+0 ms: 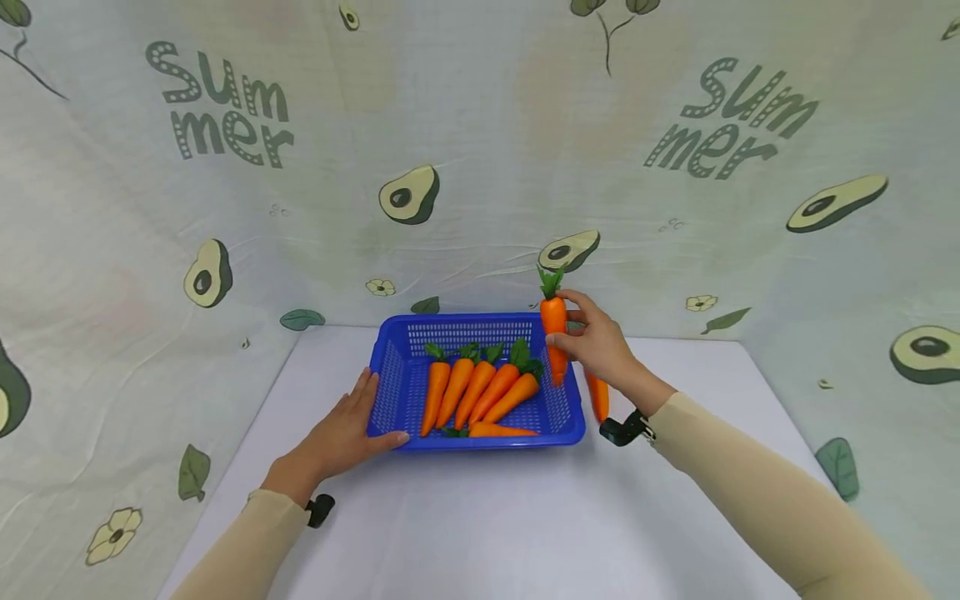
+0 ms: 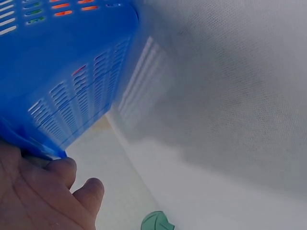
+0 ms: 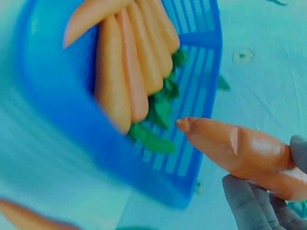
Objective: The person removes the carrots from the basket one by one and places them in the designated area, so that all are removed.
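A blue plastic basket (image 1: 480,443) stands on the white table with several orange carrots (image 1: 483,392) in it, most with their green tops toward the back. My right hand (image 1: 600,342) pinches another carrot (image 1: 553,321) between thumb and fingers, over the basket's right side. That carrot is upright, leaves at the top. In the right wrist view its tip (image 3: 184,124) points toward the basket wall. My left hand (image 1: 341,433) rests at the basket's front left corner, fingers straight along the left rim and thumb on the front rim. The left wrist view shows its fingertips (image 2: 88,194) by the rim.
One more carrot (image 1: 598,396) lies on the table just right of the basket, partly hidden by my right hand and wrist. Behind the table hangs a pale cloth (image 1: 480,125) printed with avocados, leaves and lettering.
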`<state>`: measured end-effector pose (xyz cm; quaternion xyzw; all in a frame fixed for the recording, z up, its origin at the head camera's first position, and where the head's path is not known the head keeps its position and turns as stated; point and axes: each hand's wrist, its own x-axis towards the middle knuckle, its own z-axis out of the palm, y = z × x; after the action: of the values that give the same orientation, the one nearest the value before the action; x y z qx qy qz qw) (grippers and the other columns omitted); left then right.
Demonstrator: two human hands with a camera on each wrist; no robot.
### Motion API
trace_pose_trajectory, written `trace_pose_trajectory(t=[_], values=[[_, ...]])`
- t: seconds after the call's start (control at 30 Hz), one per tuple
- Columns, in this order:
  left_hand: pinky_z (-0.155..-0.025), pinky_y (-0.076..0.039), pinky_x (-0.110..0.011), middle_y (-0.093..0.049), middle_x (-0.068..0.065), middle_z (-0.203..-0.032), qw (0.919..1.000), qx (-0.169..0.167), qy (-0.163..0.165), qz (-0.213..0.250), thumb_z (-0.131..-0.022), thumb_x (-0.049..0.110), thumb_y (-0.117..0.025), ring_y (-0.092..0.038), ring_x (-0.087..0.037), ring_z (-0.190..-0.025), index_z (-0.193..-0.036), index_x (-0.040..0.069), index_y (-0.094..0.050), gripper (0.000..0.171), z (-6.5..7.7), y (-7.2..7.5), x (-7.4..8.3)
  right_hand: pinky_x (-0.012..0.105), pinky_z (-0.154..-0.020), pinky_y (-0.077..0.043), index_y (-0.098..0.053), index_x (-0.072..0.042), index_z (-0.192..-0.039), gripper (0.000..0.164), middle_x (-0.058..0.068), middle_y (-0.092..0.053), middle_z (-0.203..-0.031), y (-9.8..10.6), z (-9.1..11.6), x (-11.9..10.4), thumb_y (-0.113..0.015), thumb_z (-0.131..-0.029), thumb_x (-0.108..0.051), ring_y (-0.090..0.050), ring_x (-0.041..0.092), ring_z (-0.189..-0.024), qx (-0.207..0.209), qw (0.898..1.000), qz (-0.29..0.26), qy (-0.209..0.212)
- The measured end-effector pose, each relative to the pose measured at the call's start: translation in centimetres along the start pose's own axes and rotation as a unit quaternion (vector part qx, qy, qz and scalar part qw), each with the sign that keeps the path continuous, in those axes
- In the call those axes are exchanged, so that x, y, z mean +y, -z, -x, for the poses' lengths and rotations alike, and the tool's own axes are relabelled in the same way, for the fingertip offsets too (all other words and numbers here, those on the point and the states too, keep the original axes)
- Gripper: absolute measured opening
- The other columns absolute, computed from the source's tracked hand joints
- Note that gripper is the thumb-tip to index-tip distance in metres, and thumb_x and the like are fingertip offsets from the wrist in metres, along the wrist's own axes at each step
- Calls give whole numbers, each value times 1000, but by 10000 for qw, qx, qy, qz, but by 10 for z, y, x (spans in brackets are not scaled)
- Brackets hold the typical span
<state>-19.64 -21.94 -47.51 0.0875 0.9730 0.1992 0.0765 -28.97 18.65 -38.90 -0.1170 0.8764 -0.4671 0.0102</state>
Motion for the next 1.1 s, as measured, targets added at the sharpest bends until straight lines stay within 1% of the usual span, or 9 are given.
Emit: trace_pose_trajectory(t=[0.13,0.27,0.37,0.5,0.53,0.6,0.8,0.97,1.1], values=[[-117,-20,-60,7,-10,-166,10000,14,3,-10,-76,80,-56,-16,-46,-148,-158,10,4,123,0,-1,0,42,-68,-61,-31,-29,-151,76,21,-48,-144,19,7,12,-73,-89,-24,-67,38,-106,109,9997,20,-240],[-115,-23,-62,6,-10,-166,10000,14,42,-3,-78,76,-59,-16,-48,-147,-158,11,4,121,0,-3,0,39,-66,-61,-30,-26,-152,76,22,-46,-142,36,11,26,-73,-89,-25,-66,40,-107,167,9988,175,-435],[-114,-23,-63,7,-11,-166,10000,-14,52,-57,-76,81,-55,-15,-48,-147,-158,11,5,123,0,-2,1,41,-67,-61,-29,-24,-153,76,24,-45,-140,47,14,36,-71,-90,-25,-65,41,-108,209,9977,350,-549],[-118,-17,-60,5,-12,-165,9998,22,-27,-193,-72,88,-47,-10,-44,-149,-158,9,4,126,0,0,1,43,-68,-61,-25,-20,-154,77,27,-43,-140,59,18,50,-69,-91,-23,-64,44,-108,260,9952,604,-722],[-119,-16,-60,5,-13,-165,9997,45,-58,-224,-72,89,-46,-9,-42,-150,-157,9,3,127,0,0,0,42,-68,-61,-24,-19,-155,77,27,-42,-141,62,18,54,-68,-92,-23,-64,44,-107,263,9945,662,-771],[-120,-13,-59,4,-13,-165,9995,77,-95,-280,-72,89,-46,-6,-40,-151,-157,8,2,127,0,1,-1,42,-69,-61,-23,-18,-155,77,28,-42,-142,65,19,61,-67,-92,-22,-65,44,-105,273,9925,780,-905],[-120,-13,-58,3,-14,-165,9994,105,-119,-305,-73,88,-46,-7,-39,-151,-157,7,1,126,0,2,-1,41,-69,-61,-19,-14,-156,79,32,-40,-143,69,19,86,-66,-93,-21,-65,44,-103,155,9876,866,-1297],[-121,-12,-57,2,-14,-165,9989,110,-134,-437,-73,89,-44,-6,-37,-152,-157,6,0,126,0,3,1,41,-70,-61,-18,-13,-156,80,33,-39,-142,66,17,109,-67,-93,-22,-62,44,-105,8,9828,870,-1632],[-121,-12,-57,0,-17,-165,9982,172,-201,-531,-74,88,-44,-6,-38,-151,-157,3,-3,125,1,4,2,42,-71,-61,-20,-11,-155,78,34,-40,-139,62,14,126,-66,-93,-22,-63,42,-104,-118,9797,895,-1790]])
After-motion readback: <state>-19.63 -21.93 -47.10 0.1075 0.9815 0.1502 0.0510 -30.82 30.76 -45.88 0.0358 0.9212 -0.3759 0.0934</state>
